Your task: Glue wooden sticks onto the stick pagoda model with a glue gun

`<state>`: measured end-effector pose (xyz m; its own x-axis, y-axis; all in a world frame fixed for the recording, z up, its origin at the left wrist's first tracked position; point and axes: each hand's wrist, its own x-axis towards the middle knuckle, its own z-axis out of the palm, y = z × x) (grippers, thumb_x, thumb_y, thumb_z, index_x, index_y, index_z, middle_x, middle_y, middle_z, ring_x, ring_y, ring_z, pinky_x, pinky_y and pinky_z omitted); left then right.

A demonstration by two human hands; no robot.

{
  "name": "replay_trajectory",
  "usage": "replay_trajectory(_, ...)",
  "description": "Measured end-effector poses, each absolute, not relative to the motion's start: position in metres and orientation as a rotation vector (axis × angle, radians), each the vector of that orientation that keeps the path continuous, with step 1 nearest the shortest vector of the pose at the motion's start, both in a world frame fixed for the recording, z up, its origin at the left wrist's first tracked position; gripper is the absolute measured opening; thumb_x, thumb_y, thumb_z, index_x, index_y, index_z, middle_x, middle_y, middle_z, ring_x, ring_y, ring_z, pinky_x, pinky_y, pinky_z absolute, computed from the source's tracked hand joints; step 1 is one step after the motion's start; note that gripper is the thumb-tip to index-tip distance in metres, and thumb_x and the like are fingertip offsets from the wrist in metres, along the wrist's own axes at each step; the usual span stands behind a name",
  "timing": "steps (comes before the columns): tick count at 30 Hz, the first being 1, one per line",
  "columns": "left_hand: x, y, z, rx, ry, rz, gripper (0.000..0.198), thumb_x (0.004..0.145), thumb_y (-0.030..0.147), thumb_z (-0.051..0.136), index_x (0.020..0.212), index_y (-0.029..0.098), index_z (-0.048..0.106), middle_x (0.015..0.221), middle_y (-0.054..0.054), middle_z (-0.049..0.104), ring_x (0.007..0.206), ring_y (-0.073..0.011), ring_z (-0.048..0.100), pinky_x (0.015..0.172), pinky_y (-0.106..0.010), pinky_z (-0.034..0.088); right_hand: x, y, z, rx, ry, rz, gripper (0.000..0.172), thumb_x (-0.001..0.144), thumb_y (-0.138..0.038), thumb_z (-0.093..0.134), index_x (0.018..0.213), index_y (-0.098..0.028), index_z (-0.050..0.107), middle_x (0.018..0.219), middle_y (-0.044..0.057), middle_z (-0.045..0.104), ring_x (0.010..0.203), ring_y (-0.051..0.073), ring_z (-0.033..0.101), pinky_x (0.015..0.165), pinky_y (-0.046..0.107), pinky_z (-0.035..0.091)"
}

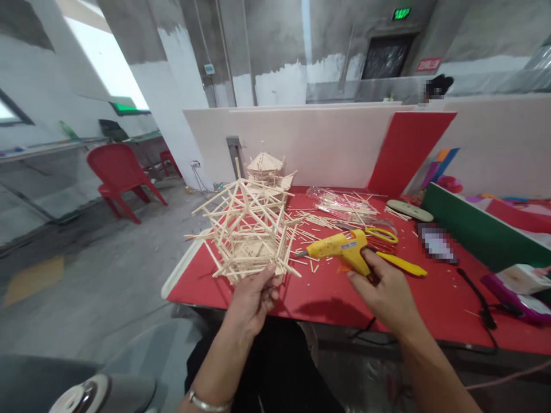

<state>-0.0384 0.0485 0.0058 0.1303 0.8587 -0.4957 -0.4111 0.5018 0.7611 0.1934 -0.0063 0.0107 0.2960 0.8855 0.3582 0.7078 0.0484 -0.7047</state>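
Observation:
My left hand (257,295) is closed on the near lower edge of a wooden stick model (245,229), an open frame of pale sticks with a raised, pointed top. In my right hand (385,287) is a yellow hot glue gun (340,248), gripped by its handle. Its grey nozzle points left toward the model's right side, with a small gap between them. Behind the frame stands a second stick model (264,163) with a sloped round roof, partly covered by the first.
Loose sticks (312,226) and a plastic bag of sticks (344,203) lie on the red tabletop (301,298). Yellow-handled scissors (381,234) and a yellow cutter (402,264) rest behind the glue gun. A green board (477,229) stands at right. A person's head shows behind the white partition (318,137).

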Motion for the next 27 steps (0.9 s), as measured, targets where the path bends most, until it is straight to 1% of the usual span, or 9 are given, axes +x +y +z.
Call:
replay_trajectory(2,-0.039,0.049,0.006,0.494,1.077,0.965,0.022,0.066,0.028,0.078,0.068,0.010,0.065,0.057,-0.002,0.066,0.040,-0.0077,0.057,0.031,-0.013,0.037,0.181,-0.007,0.031,-1.624,-1.607,0.223,0.018,0.080,-0.037,0.051,0.087,-0.021,0.055,0.068,0.000,0.059,0.056,0.014,0.051,0.051,0.024,0.038)
replay_trajectory(5,-0.039,0.049,0.007,0.487,1.075,0.948,0.019,0.072,0.026,0.074,0.070,0.008,0.066,0.059,-0.005,0.068,0.045,-0.0114,0.062,0.035,-0.016,0.045,0.164,-0.004,0.047,-1.678,-1.728,-0.070,0.025,0.083,-0.046,0.051,0.082,-0.021,0.054,0.067,0.001,0.057,0.055,0.014,0.049,0.051,0.026,0.034)
replay_trajectory(7,-0.040,0.050,0.009,0.474,1.068,0.948,0.017,0.073,0.023,0.073,0.072,0.007,0.067,0.060,-0.006,0.069,0.048,-0.0128,0.064,0.037,-0.017,0.049,0.156,-0.001,0.049,-1.721,-1.750,-0.290,0.030,0.085,-0.049,0.049,0.089,-0.020,0.056,0.072,0.004,0.060,0.059,0.016,0.052,0.052,0.027,0.032)
replay_trajectory(10,-0.041,0.049,0.010,0.435,1.051,0.938,0.014,0.074,0.020,0.072,0.072,0.007,0.067,0.061,-0.007,0.070,0.050,-0.0136,0.066,0.040,-0.018,0.052,0.150,0.002,0.048,-1.731,-1.802,-0.466,0.034,0.086,-0.049,0.046,0.099,-0.019,0.057,0.076,0.005,0.062,0.061,0.017,0.055,0.052,0.027,0.030)
replay_trajectory(14,-0.043,0.050,0.011,0.375,1.032,0.895,0.013,0.078,0.018,0.068,0.072,0.006,0.067,0.061,-0.009,0.070,0.051,-0.0136,0.066,0.045,-0.018,0.054,0.148,0.002,0.049,-1.734,-1.857,-0.572,0.034,0.086,-0.046,0.047,0.103,-0.018,0.057,0.076,0.004,0.062,0.061,0.016,0.055,0.051,0.027,0.028)
replay_trajectory(18,-0.047,0.050,0.011,0.349,1.002,0.854,0.006,0.078,0.013,0.067,0.077,0.007,0.066,0.065,-0.008,0.072,0.054,-0.0125,0.067,0.051,-0.018,0.056,0.145,0.002,0.052,-1.704,-1.886,-0.620,0.033,0.085,-0.044,0.049,0.103,-0.017,0.058,0.079,0.003,0.063,0.063,0.015,0.055,0.052,0.026,0.028)
replay_trajectory(21,-0.049,0.048,0.012,0.368,1.004,0.859,0.005,0.078,0.011,0.066,0.077,0.007,0.066,0.065,-0.008,0.072,0.055,-0.0128,0.068,0.051,-0.017,0.055,0.142,0.004,0.052,-1.671,-1.902,-0.653,0.035,0.083,-0.044,0.052,0.102,-0.016,0.058,0.077,0.002,0.062,0.063,0.015,0.056,0.052,0.026,0.028)
replay_trajectory(25,-0.051,0.044,0.013,0.454,1.015,0.896,0.005,0.076,0.013,0.068,0.075,0.007,0.067,0.064,-0.007,0.071,0.054,-0.0137,0.067,0.048,-0.018,0.055,0.138,0.006,0.052,-1.656,-1.921,-0.720,0.037,0.082,-0.047,0.053,0.100,-0.014,0.058,0.078,0.003,0.062,0.062,0.015,0.056,0.051,0.026,0.027)
replay_trajectory(27,-0.052,0.043,0.013,0.490,1.023,0.905,0.006,0.076,0.013,0.069,0.075,0.008,0.068,0.064,-0.007,0.071,0.053,-0.0137,0.067,0.047,-0.019,0.054,0.137,0.007,0.052,-1.663,-1.924,-0.744,0.035,0.082,-0.045,0.053,0.098,-0.014,0.059,0.076,0.003,0.062,0.061,0.015,0.055,0.051,0.026,0.026)
